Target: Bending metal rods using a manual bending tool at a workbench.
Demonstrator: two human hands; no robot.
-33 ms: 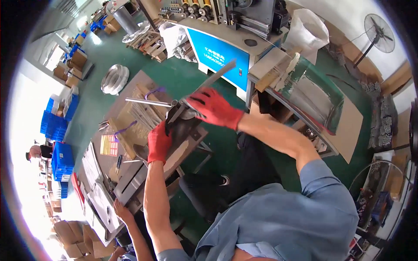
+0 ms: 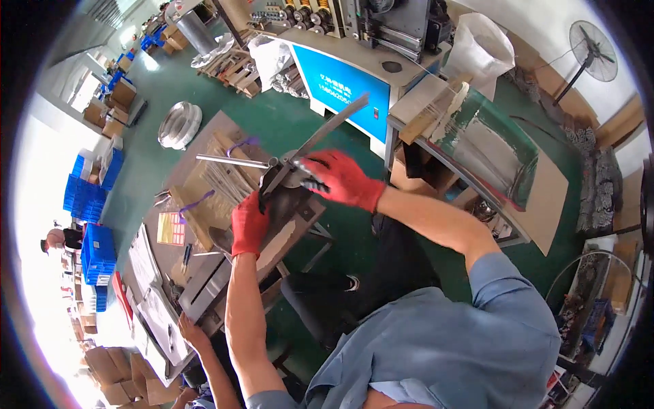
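On my right hand point(image 2: 344, 180), in its red glove, the fingers curl inward beside the metal strip point(image 2: 334, 126); blur and the turn of the glove hide the tips, so I cannot tell whether they are clamped on anything; compared with the earlier frame this hand sits a little lower and farther right, so more of the strip's lower length shows. My left hand point(image 2: 250, 221), also gloved in red, is bent against the dark fixture point(image 2: 272, 163) at the near side of the strip, in the same place as before; its fingertips are hidden, so I cannot tell what they close on.

The strip slants from the fixture up to the right, its far end in front of the blue-fronted machine point(image 2: 320, 65), and has hardly moved; a thin metal tube point(image 2: 231, 161) reaches leftward from the fixture, unchanged; under it, on the brown bench point(image 2: 221, 126), thin rods point(image 2: 231, 180) lie beside a wooden bar point(image 2: 189, 217). Farther down the bench a co-worker's bare hand point(image 2: 193, 332) rests at the edge, as before; a wire coil point(image 2: 180, 125) lies on the green floor beyond, and a glass sheet point(image 2: 490, 129) covers the table to the right.
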